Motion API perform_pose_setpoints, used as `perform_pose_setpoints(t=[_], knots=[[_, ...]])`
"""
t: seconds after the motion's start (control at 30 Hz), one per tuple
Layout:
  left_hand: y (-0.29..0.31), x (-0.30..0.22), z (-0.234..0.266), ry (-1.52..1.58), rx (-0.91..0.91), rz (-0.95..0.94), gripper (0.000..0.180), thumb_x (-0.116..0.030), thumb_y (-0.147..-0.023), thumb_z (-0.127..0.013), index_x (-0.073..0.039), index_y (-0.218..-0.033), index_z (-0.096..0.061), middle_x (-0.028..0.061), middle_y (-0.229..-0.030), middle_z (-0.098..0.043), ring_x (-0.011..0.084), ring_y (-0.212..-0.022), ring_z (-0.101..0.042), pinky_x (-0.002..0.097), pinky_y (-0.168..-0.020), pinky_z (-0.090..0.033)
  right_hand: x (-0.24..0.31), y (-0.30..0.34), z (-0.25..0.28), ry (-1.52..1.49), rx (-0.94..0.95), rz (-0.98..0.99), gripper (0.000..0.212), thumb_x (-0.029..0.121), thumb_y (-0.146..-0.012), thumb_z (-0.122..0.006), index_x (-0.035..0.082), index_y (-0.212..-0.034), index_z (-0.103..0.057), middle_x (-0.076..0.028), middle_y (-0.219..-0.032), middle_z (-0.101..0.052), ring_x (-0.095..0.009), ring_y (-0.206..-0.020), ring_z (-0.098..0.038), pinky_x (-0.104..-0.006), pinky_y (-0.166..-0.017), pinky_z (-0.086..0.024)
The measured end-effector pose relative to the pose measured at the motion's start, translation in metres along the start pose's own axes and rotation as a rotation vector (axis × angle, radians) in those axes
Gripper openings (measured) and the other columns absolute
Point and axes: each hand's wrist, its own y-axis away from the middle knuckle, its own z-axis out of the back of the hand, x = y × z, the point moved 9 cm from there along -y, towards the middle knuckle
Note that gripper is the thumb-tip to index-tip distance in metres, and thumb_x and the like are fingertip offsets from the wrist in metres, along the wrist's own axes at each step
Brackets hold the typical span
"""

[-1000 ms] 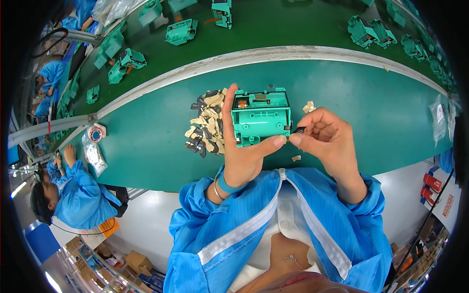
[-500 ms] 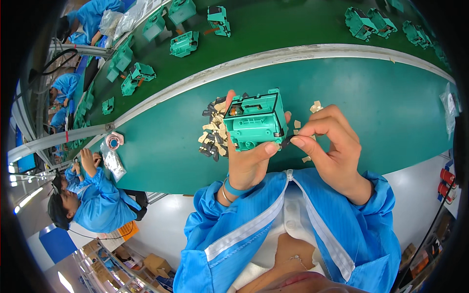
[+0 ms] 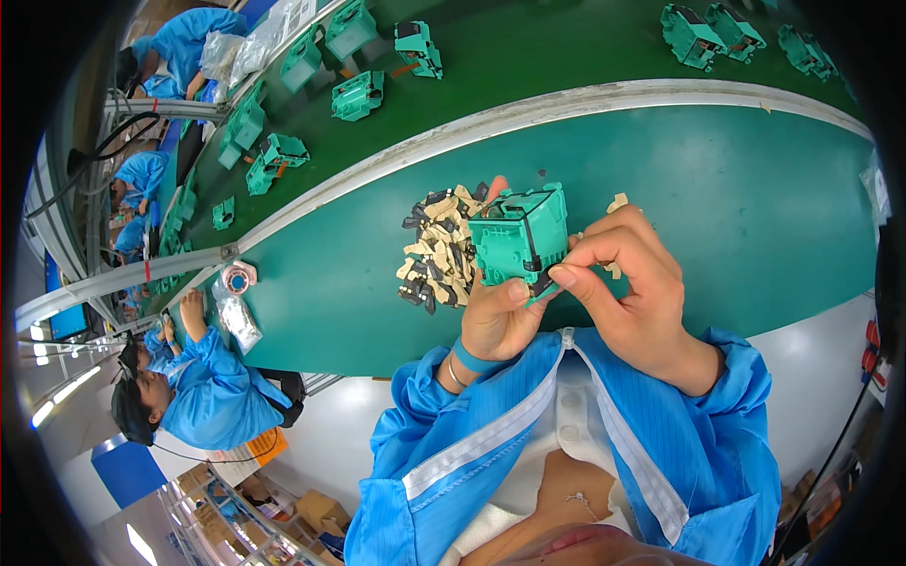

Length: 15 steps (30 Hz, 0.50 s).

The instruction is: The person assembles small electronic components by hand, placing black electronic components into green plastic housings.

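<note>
My left hand (image 3: 495,316) grips a teal plastic housing (image 3: 517,236) from below, thumb on its near face, above the green table (image 3: 755,217). My right hand (image 3: 628,283) pinches a small dark part (image 3: 545,279) against the housing's lower right corner with thumb and forefinger. A pile of small beige and black clips (image 3: 439,247) lies on the table just left of the housing. A few loose beige pieces (image 3: 617,202) lie behind my right hand.
A green conveyor belt (image 3: 528,57) beyond a pale rail carries several teal housings (image 3: 357,94). A tape roll (image 3: 238,277) and a clear bag (image 3: 236,321) lie at the table's left end. A seated person in blue (image 3: 193,396) works at the left; others sit farther along.
The housing has turned in my left hand so a side faces me. My right hand has closed in on its lower corner with the small part. The view has shifted rightward.
</note>
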Motion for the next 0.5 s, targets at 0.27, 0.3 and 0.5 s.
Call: perform_pose_setpoints(t=[0.27, 0.3, 0.5], knots=[[-0.002, 0.002, 0.008, 0.027, 0.055, -0.009, 0.100, -0.001, -0.079, -0.070, -0.020, -0.151, -0.004, 0.0159, -0.126, -0.053, 0.0323, -0.117, -0.054, 0.0437, -0.099, -0.047, 0.000, 0.000, -0.002, 0.005, 0.002, 0.011, 0.016, -0.002, -0.072, -0.074, 0.002, -0.080, -0.060, -0.008, -0.074, -0.057, -0.020, -0.068, -0.053, -0.0302, -0.058, -0.041], [-0.002, 0.000, -0.001, 0.052, 0.088, -0.014, 0.099, -0.001, -0.079, -0.069, -0.019, -0.151, -0.003, 0.0156, -0.125, -0.053, 0.0317, -0.116, -0.055, 0.0433, -0.099, -0.048, 0.000, -0.001, -0.002, 0.005, 0.003, 0.011, 0.016, -0.002, -0.072, -0.074, 0.002, -0.080, -0.060, -0.008, -0.074, -0.057, -0.020, -0.068, -0.053, -0.0302, -0.058, -0.041], [-0.002, 0.003, 0.008, 0.034, 0.045, -0.008, 0.099, 0.000, -0.079, -0.069, -0.019, -0.151, -0.004, 0.0155, -0.124, -0.053, 0.0296, -0.114, -0.056, 0.0422, -0.098, -0.048, 0.001, -0.002, -0.001, 0.019, 0.015, 0.026, 0.016, -0.002, -0.072, -0.074, 0.002, -0.080, -0.060, -0.008, -0.074, -0.057, -0.020, -0.068, -0.053, -0.0302, -0.057, -0.041]])
